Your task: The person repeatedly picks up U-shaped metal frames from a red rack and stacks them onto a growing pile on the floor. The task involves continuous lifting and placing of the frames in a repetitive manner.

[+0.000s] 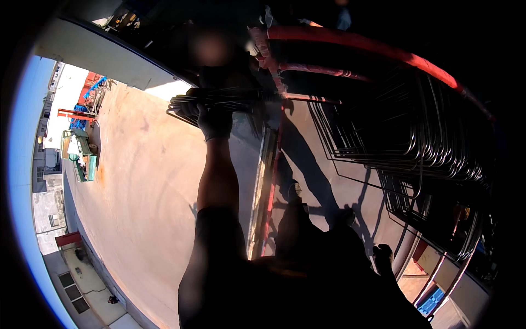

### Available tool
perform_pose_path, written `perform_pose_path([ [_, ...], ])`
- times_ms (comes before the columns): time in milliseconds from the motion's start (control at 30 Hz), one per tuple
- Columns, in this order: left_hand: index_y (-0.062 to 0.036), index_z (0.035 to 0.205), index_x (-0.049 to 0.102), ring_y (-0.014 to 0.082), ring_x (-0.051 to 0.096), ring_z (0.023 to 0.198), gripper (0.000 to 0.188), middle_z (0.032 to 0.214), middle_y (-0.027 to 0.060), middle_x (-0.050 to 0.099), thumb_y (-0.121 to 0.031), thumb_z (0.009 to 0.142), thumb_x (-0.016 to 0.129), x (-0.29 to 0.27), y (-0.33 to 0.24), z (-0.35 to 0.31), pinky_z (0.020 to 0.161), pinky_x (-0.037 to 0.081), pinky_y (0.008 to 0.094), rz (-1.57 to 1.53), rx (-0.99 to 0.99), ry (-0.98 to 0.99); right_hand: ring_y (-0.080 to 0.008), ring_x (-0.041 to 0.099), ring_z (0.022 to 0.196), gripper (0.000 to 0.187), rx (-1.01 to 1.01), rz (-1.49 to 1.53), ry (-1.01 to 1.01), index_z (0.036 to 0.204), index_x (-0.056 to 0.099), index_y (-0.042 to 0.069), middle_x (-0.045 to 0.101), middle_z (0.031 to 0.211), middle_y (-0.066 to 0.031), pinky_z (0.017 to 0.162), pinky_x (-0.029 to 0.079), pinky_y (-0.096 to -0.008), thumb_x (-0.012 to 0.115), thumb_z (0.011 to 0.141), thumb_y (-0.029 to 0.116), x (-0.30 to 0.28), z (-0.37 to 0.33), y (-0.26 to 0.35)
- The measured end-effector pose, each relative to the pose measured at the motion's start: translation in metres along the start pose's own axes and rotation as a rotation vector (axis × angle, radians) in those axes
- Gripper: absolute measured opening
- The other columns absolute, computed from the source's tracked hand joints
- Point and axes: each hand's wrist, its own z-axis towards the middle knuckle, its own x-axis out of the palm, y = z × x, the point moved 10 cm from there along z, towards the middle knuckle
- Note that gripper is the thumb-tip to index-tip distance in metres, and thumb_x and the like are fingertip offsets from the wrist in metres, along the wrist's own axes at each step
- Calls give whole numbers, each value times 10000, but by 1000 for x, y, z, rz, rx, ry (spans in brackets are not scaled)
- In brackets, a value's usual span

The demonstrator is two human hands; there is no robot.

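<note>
My left hand (215, 122), in a dark glove, reaches forward and is closed round a bundle of dark bent metal rods (183, 108). The bundle's looped ends stick out to the left of the hand, and its other end fades into shadow. What looks like my right hand (383, 255) is a dark shape at the lower right, near an upright post. Its fingers are lost in shadow, so whether it holds anything does not show. Many more bent rod frames (438, 156) hang packed together on the right, beneath a red curved rail (372, 46).
Another person (211, 74), mostly in shadow, stands just beyond the bundle. Worn red wrapping covers the rack's upright (269, 63). A pale beam (262, 192) runs toward me. Pale concrete ground (148, 175) lies left, with a green cart (82, 156) farther off.
</note>
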Motion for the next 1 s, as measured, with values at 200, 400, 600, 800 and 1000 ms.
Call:
perform_pose_path([
  [200, -68, 1475, 594, 378, 520, 1418, 652, 1499, 144, 603, -553, 1039, 594, -39, -12, 29, 1239, 372, 555, 565, 270, 52, -292, 768, 992, 532, -83, -17, 31, 1289, 703, 3, 798, 1042, -171, 890, 601, -410, 798, 888, 340, 14, 17, 40],
  [400, -32, 1508, 542, 387, 514, 1432, 600, 1534, 211, 563, -423, 1052, 551, -12, 36, 36, 1236, 374, 535, 65, -72, 218, -240, 749, 902, 484, -74, 95, -51, 1284, 702, 8, 786, 979, -143, 819, 588, -375, 793, 908, 300, 17, -1, 64],
  [600, 105, 1454, 556, 450, 567, 1376, 579, 1430, 278, 631, -250, 997, 564, -50, -2, -9, 1229, 397, 587, 178, -63, 31, -163, 715, 767, 502, -199, -65, -41, 1320, 674, -22, 767, 874, -87, 711, 571, -318, 790, 906, 238, 25, -11, 69],
  [800, 67, 1475, 543, 412, 596, 1343, 625, 1392, 239, 658, -163, 897, 609, -3, -50, -75, 1216, 423, 557, 214, -108, 112, -283, 726, 1024, 497, -200, -3, 131, 1308, 699, 29, 756, 1121, -139, 876, 575, -401, 758, 928, 344, 57, -11, 113],
  [1000, 15, 1407, 587, 285, 587, 1254, 576, 1273, 135, 658, -34, 834, 610, 107, -70, -164, 1157, 466, 440, -36, -129, 213, -282, 719, 1044, 333, -638, 173, 260, 1298, 676, 39, 719, 1193, -104, 919, 572, -398, 706, 1009, 202, 55, -51, 324],
])
